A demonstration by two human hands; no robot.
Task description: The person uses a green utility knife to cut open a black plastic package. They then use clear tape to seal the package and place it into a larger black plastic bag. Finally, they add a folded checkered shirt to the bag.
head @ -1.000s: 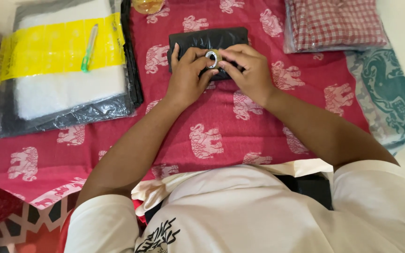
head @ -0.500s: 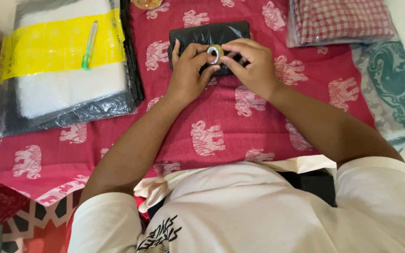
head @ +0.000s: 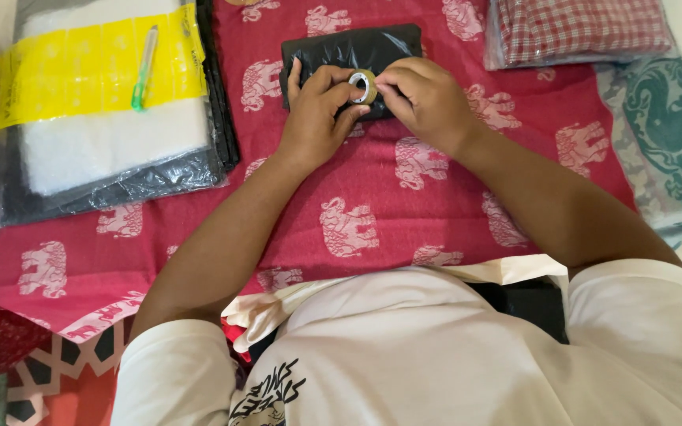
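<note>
A small roll of clear tape [head: 361, 85] is pinched between both hands, just above a black plastic-wrapped packet [head: 341, 49] lying on the red elephant-print cloth [head: 404, 213]. My left hand [head: 317, 118] grips the roll from the left side with thumb and fingers. My right hand [head: 424, 99] closes on it from the right, fingertips at its edge. The near part of the black packet is hidden under both hands.
At the left lies a stack of black and clear plastic bags with a yellow band [head: 96, 67] and a green pen [head: 145, 67] on top. A red checked cloth in plastic [head: 586, 30] sits at the top right, a teal patterned fabric [head: 668, 134] beside it.
Both hands stay on the tape roll over the black packet; they have shifted only slightly, with the fingers of the right hand working at the roll's edge.
</note>
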